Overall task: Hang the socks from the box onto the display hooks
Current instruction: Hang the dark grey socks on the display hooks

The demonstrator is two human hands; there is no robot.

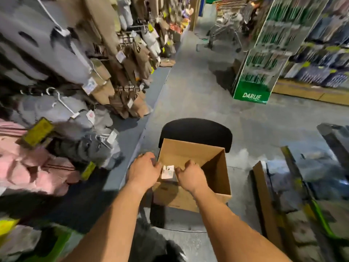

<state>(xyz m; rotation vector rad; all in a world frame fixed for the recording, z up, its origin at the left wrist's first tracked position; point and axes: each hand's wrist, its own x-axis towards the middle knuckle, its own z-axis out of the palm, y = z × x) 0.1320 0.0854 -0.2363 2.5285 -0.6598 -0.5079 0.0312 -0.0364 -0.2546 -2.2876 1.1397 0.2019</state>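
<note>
Both hands (168, 172) curled over box (217, 167)

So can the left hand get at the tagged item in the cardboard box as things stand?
Probably yes: the left hand is already at the white tag over the open cardboard box, opposite the right hand, with nothing between.

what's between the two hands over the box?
Head view: a white tag sits between the left hand and right hand, over the box.
</note>
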